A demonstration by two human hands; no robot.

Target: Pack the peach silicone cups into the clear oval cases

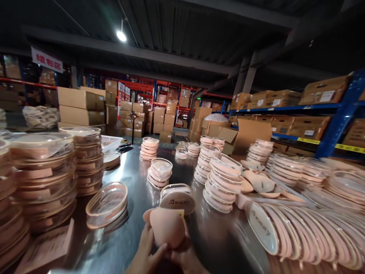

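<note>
Padding (167, 228), beige and cup-shaped, sits at lower centre, gripped between left hand (148, 246) and right hand (186, 253); just beyond, an oval case (177, 201) reads "beauty", as does another case (261, 227) at lower right; the upper-left sign (47, 60) says "组包区".

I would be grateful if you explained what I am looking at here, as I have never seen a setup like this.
There is no machine: these are a person's own bare hands, seen from one camera worn on the head, looking forward and down. The left hand and right hand together hold a pale pink cup. Just beyond it, on a shiny dark table, is an oval case lettered "beauty". Clear-lidded stacks stand to both sides, with a slanted row at the right. Behind are cardboard boxes.
</note>
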